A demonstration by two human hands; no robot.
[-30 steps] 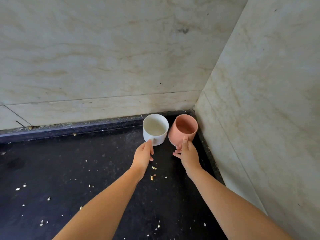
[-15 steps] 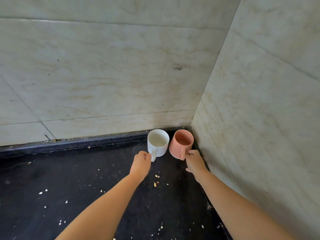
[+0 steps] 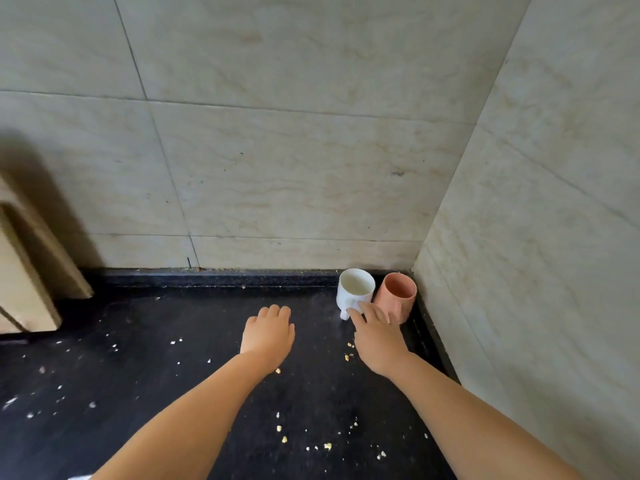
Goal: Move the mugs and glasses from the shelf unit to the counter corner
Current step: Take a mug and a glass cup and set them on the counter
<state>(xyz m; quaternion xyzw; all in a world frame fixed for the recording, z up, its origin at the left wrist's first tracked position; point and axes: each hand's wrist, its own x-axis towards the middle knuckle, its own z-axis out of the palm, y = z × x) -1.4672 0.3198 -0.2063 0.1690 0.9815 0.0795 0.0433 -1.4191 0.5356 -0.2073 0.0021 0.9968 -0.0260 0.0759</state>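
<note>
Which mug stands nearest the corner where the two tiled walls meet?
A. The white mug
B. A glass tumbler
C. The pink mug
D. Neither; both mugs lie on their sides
C: the pink mug stands upright right beside the side wall in the counter corner, with the white mug upright on its left, farther from that wall.

walls (image 3: 294, 161): pale veined marble tiles | counter (image 3: 156, 375): black, crumb-strewn | left edge: blurred beige unit (image 3: 20, 271), perhaps shelving
</note>
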